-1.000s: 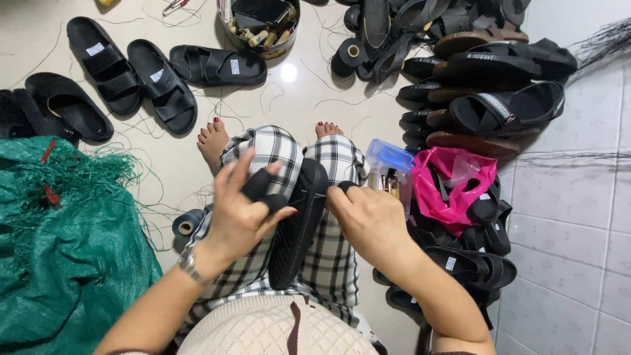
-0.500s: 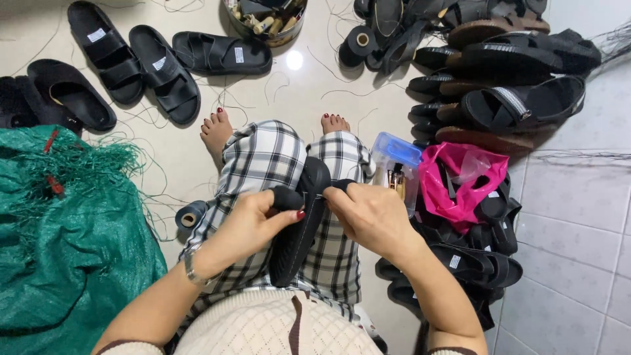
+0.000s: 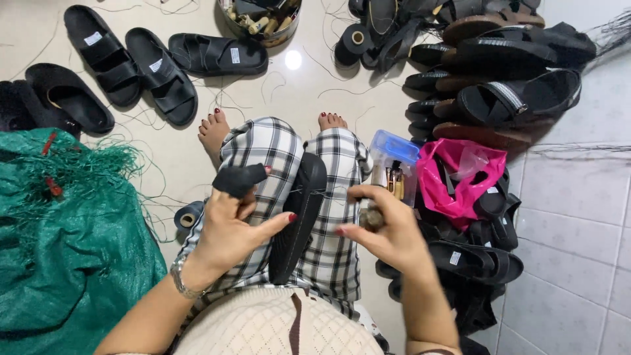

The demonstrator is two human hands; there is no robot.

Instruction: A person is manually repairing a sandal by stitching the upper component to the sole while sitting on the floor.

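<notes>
A black sandal sole (image 3: 296, 217) stands on edge between my knees, on checked trousers. My left hand (image 3: 230, 227) steadies it from the left, thumb against its side, and a black finger guard (image 3: 238, 180) covers my index finger. My right hand (image 3: 384, 230) is just right of the sole, closed on a small tool with a round wooden handle (image 3: 373, 219). A thin thread runs from the sole toward that hand.
Black sandals (image 3: 161, 79) lie on the tiled floor ahead. More are stacked at the right (image 3: 513, 98). A clear box with a blue lid (image 3: 393, 164) and a pink bag (image 3: 460, 177) sit beside my right knee. Green netting (image 3: 66, 236) fills the left. A round tin of bits (image 3: 263, 16) stands ahead.
My right hand has pulled away from the sole to the right with the tool. My left hand has shifted from gripping the sole's top to holding its side, index finger raised.
</notes>
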